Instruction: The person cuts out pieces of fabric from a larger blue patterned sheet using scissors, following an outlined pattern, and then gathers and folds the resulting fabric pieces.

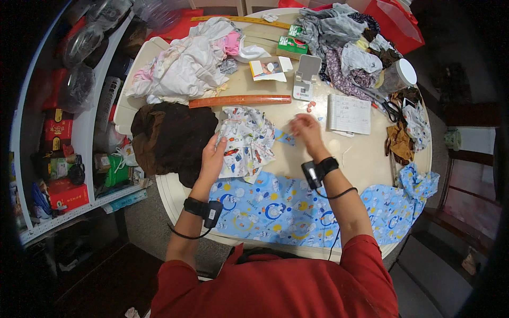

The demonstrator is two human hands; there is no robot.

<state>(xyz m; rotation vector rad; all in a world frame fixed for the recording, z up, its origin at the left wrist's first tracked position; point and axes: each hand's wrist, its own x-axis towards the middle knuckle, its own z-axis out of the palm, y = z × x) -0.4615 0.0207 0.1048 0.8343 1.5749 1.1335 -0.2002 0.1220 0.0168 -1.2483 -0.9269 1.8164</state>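
My left hand [213, 156] grips the left edge of a crumpled white cloth printed with small cars [248, 139], thumb on top. To the right of it, my right hand [306, 129] is raised over the table with bent fingers. It is blurred, and I cannot tell whether anything is between its fingertips. A small strip of blue printed cloth [284, 137] lies between the white cloth and my right hand. Nearest me, a long blue cloth with a cartoon print [274, 214] is spread along the table edge. Dark brown cloth [175, 139] is heaped beside my left hand.
Beyond the white cloth lies an orange ruler-like bar [240, 101]. A chalk box [270, 68], a grey phone stand [307, 77] and an open notebook [349, 114] are on the table [358, 159]. Black-handled scissors [391, 111] lie at right. Fabric piles [187, 63] occupy the back.
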